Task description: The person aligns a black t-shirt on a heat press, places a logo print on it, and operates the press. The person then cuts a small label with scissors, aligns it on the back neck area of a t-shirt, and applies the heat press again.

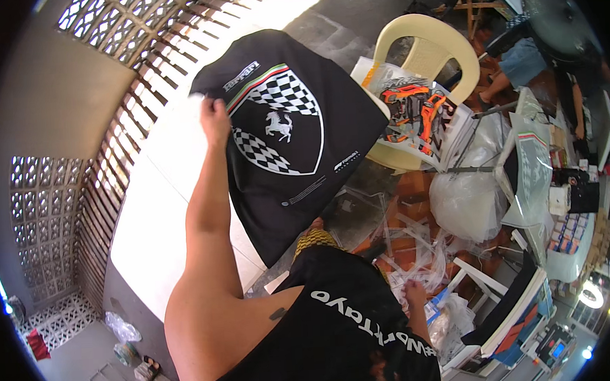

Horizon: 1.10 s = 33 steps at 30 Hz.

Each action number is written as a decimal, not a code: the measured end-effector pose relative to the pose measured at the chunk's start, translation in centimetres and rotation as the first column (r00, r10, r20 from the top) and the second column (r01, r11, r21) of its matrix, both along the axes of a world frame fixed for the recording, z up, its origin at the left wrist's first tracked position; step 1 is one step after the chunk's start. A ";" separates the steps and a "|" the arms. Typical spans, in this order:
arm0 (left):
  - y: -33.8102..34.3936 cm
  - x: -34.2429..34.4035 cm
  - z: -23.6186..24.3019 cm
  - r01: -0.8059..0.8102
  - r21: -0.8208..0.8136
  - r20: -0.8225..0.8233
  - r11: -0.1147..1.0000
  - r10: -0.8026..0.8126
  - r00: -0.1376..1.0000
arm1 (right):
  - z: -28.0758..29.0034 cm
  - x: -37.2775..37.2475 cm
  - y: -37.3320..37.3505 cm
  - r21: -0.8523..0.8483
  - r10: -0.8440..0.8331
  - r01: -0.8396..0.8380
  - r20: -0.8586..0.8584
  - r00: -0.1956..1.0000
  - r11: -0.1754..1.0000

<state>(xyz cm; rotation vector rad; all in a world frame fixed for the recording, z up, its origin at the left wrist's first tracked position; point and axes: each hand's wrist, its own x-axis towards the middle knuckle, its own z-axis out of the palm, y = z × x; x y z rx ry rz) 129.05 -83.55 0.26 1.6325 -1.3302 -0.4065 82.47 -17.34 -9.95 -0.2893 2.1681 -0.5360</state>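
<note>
My left arm reaches out over a white board-like surface [161, 205]. My left hand [215, 119] is closed, at the left edge of a black shirt-like cloth [341, 99]; a small whitish patch shows at its fingertips, too bright to make out. The cloth lies spread over the white surface and hangs past its right side. Printed on it is a shield [274, 126] with checks, a white horse and a coloured stripe. My right hand [415, 294] is low at my right side, beside crumpled clear plastic [453, 321]. Its fingers are too small and partly hidden to read.
A cream plastic chair [467, 51] carries a stack of printed sheets [411, 109], orange and black on top. Clear plastic bags [468, 202] and loose strips [415, 254] litter the reddish floor to the right. A person [519, 65] is at the upper right. A slatted grille [116, 145] runs along the left.
</note>
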 end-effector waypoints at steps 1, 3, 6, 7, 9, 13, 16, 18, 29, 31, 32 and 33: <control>0.6 -2.8 1.9 0.176 -0.045 -0.098 0.983 -0.180 0.979 | 0.2 -0.5 -3.2 -0.086 0.089 -0.101 -0.127 0.988 0.991; 5.9 -10.0 7.7 0.670 -0.102 0.077 0.735 -0.666 0.742 | 6.2 0.1 -13.0 -0.288 0.137 -0.203 -0.233 0.963 0.936; 16.9 -18.6 15.0 0.994 -0.076 0.499 0.079 -0.860 0.107 | 18.1 2.1 -24.7 -0.561 -0.030 0.549 0.682 0.731 0.620; 20.7 -20.4 16.1 0.986 0.001 0.567 -0.167 -0.812 -0.138 | 21.9 2.8 -26.1 -0.493 -0.018 0.688 0.807 0.591 0.532; 26.6 -22.9 18.3 0.816 -0.025 0.528 -0.578 -0.700 -0.480 | 26.3 4.2 -26.4 -0.508 -0.106 0.579 0.687 0.719 0.638; 30.2 -29.2 25.0 0.762 -0.397 0.126 -0.512 -0.852 -0.507 | 31.0 8.4 -18.7 -0.758 0.095 -0.249 -0.242 0.966 0.603; 37.5 -37.5 28.1 0.308 -0.002 -0.102 -0.951 -0.306 -0.947 | 30.9 11.3 -9.3 -0.587 0.294 -0.369 -0.223 0.929 0.720; 46.1 -40.6 23.9 -0.194 0.200 -0.502 -0.960 0.070 -0.862 | 35.0 13.2 -2.7 -0.554 0.357 -0.365 -0.127 0.925 0.749; 77.2 -48.6 17.3 -0.513 0.355 -0.525 -0.782 0.287 -0.801 | 41.2 17.2 30.2 -0.510 -0.553 0.291 -0.495 0.671 0.810; 80.6 -48.6 16.5 -0.432 0.332 -0.229 -0.838 0.373 -0.899 | 40.7 17.8 33.1 -0.471 -0.536 0.299 -0.525 0.661 0.830; 81.6 -49.0 16.5 -0.395 0.231 -0.136 -0.889 0.372 -0.918 | 41.0 18.1 34.1 -0.444 -0.522 0.299 -0.559 0.644 0.845; 82.8 -49.1 16.9 -0.373 0.130 -0.105 -0.919 0.362 -0.926 | 41.4 18.2 35.3 -0.412 -0.506 0.303 -0.596 0.624 0.859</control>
